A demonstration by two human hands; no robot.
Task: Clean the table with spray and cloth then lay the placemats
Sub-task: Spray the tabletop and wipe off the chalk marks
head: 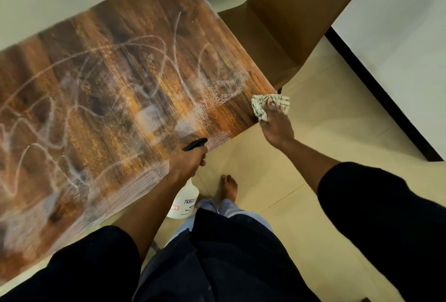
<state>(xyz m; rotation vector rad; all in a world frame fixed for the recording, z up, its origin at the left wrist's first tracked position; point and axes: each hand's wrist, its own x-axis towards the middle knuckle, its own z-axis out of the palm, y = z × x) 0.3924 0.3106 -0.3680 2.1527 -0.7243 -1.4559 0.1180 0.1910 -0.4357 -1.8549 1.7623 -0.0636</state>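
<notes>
Spray bottle [184,201], rigid plastic, prob. light, gripped at trigger neck by left hand [187,160] at near edge of streaked wood surface [101,79]; cloth [261,106], soft, limp, bunched in right hand [277,125] at surface corner.

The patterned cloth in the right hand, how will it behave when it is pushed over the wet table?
The cloth is bunched in the right hand, so it is probably soft and floppy. Pushed over the sprayed table, it will likely fold unless the hand presses it flat. It looks thin, so it may soak up spray quickly.
</notes>
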